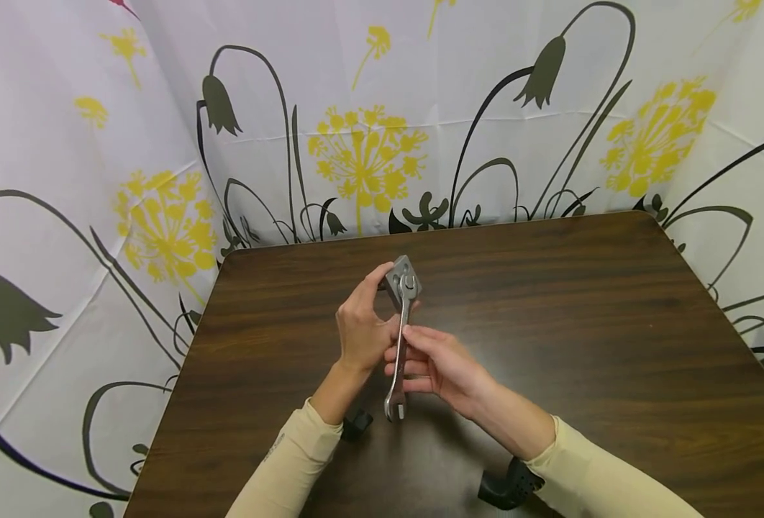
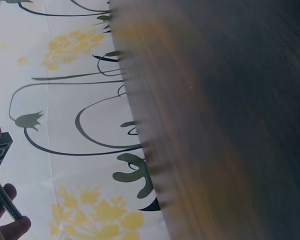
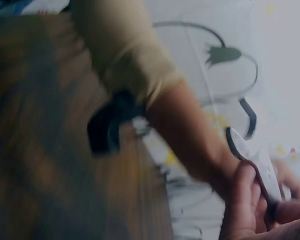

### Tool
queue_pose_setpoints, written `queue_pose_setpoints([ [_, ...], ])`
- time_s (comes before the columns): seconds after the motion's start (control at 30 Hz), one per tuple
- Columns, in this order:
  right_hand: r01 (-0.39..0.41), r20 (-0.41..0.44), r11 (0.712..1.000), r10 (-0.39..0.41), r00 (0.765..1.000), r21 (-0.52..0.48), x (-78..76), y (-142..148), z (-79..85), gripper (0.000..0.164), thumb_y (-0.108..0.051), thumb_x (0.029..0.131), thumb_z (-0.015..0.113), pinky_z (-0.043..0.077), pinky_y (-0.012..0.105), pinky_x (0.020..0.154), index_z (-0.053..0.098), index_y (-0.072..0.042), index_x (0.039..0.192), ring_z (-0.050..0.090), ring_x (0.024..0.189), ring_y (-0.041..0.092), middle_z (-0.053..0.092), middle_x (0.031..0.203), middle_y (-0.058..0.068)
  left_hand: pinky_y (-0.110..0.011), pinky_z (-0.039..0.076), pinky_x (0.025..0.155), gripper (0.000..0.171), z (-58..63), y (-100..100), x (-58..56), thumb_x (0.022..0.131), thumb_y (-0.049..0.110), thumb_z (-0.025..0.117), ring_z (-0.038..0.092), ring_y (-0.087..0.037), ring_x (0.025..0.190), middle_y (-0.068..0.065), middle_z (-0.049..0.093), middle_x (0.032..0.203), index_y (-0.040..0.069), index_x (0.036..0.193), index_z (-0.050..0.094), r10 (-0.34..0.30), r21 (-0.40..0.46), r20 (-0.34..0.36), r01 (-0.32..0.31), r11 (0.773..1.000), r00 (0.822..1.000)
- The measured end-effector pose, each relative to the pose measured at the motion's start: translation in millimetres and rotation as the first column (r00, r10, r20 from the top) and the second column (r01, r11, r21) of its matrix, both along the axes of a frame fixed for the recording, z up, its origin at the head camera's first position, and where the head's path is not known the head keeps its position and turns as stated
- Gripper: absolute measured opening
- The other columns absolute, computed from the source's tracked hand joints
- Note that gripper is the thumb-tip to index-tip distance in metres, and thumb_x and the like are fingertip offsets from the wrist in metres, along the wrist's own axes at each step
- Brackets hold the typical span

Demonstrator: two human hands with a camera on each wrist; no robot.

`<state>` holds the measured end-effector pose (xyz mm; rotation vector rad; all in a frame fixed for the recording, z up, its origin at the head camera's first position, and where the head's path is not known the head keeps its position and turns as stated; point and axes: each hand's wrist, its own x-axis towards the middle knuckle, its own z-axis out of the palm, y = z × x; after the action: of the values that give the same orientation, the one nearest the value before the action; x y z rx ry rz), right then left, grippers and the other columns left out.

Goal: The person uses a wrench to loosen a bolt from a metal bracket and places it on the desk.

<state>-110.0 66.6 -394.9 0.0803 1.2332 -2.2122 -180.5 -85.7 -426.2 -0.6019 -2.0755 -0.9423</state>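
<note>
The left hand [image 1: 364, 332] grips the block [image 1: 399, 268] by its left side and lower edge, raised over the middle of the table [image 1: 570, 324]. The right hand [image 1: 452, 370], to the right and nearer, pinches the wrench [image 1: 403, 316] along its shaft between thumb and fingers. The wrench's far end lies at the block's face; its open end points back to the near side. In the left wrist view a bolt [image 2: 6, 201] runs out from the block, with fingertips beside its tip.

The far end of the wrench is small in the head view, so whether it sits fully round a bolt head or merely rests against it, I can't tell. If only resting, it would likely slip off under turning force and knock the fingers close by. The block is braced by the left hand alone, so a hard pull could twist it in that grip. Fingers against the bolt's end could also drag on it, or push it back through the block.
</note>
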Motion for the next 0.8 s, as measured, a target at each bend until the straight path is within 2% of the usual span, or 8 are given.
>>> queue_pose_setpoints([
  [0.13,-0.049,-0.097,0.975,0.072,0.993,0.216,-10.7,18,-3.2,0.038,-0.031,0.100,0.056,0.058,0.033,0.066,0.061,-0.002,0.125,0.071,0.080,0.020,0.071,0.089,0.007,-0.039,0.055,0.072,0.063,3.5,-3,-0.9,0.071,0.015,0.084,0.067,-0.019,0.090,-0.006,0.071,0.106,0.012,0.130,0.059,-0.019,0.004,0.020,0.019,1.000,1.000],
  [0.27,-0.077,-0.224,0.903,0.187,0.956,0.424,-22.8,37,-5.2,0.036,-0.029,0.097,0.063,0.056,0.034,0.063,0.065,-0.002,0.120,0.071,0.076,0.021,0.071,0.085,0.008,-0.039,0.055,0.074,0.065,6.4,-5,-0.5,0.070,0.012,0.084,0.067,-0.018,0.092,-0.006,0.070,0.109,0.012,0.129,0.059,-0.045,-0.003,0.042,0.046,0.999,0.998],
  [0.37,-0.048,-0.339,0.837,0.273,0.900,0.545,-31.4,47,-5.1,0.030,-0.021,0.093,0.069,0.055,0.034,0.060,0.067,-0.002,0.115,0.069,0.072,0.022,0.070,0.081,0.008,-0.039,0.055,0.075,0.065,8.2,-6,-0.4,0.071,0.017,0.086,0.067,-0.018,0.094,-0.006,0.070,0.111,0.012,0.130,0.059,-0.064,-0.011,0.059,0.065,0.998,0.996],
  [0.47,0.032,-0.463,0.767,0.353,0.813,0.641,-38.9,55,-4.3,0.026,-0.012,0.090,0.072,0.054,0.036,0.060,0.069,0.000,0.112,0.069,0.068,0.025,0.069,0.076,0.007,-0.039,0.055,0.075,0.066,10.2,-7,0.3,0.071,0.022,0.088,0.067,-0.017,0.094,-0.006,0.070,0.110,0.013,0.130,0.059,-0.071,-0.019,0.075,0.073,0.997,0.995],
  [0.53,0.106,-0.521,0.706,0.405,0.751,0.701,-43.7,59,-3.0,0.023,-0.010,0.089,0.071,0.053,0.037,0.061,0.070,0.000,0.110,0.068,0.068,0.024,0.069,0.075,0.004,-0.039,0.055,0.075,0.066,11.3,-7,1.0,0.071,0.024,0.089,0.067,-0.017,0.095,-0.006,0.071,0.108,0.013,0.130,0.059,-0.068,-0.025,0.084,0.070,0.997,0.994],
  [0.6,0.186,-0.548,0.628,0.452,0.704,0.756,-49.1,62,-1.6,0.022,-0.011,0.089,0.072,0.052,0.037,0.063,0.071,-0.003,0.109,0.067,0.069,0.020,0.069,0.077,0.000,-0.039,0.055,0.074,0.067,11.8,-8,1.6,0.070,0.025,0.089,0.067,-0.017,0.095,-0.005,0.071,0.107,0.014,0.129,0.059,-0.066,-0.030,0.091,0.069,0.997,0.994],
  [0.7,0.301,-0.547,0.488,0.506,0.667,0.819,-57.7,66,1.2,0.024,-0.018,0.089,0.073,0.050,0.036,0.068,0.073,-0.010,0.111,0.065,0.075,0.012,0.071,0.085,-0.004,-0.039,0.054,0.074,0.069,12.3,-9,2.0,0.069,0.024,0.090,0.067,-0.016,0.095,-0.005,0.071,0.107,0.014,0.130,0.059,-0.078,-0.034,0.100,0.082,0.996,0.992],
  [0.8,0.405,-0.557,0.383,0.550,0.622,0.830,-66.7,70,4.2,0.028,-0.022,0.089,0.074,0.052,0.039,0.071,0.073,-0.013,0.115,0.065,0.082,0.012,0.073,0.097,-0.003,-0.038,0.054,0.075,0.070,12.8,-11,1.9,0.069,0.022,0.091,0.067,-0.015,0.094,-0.005,0.071,0.106,0.014,0.131,0.058,-0.106,-0.037,0.111,0.110,0.993,0.988],
])
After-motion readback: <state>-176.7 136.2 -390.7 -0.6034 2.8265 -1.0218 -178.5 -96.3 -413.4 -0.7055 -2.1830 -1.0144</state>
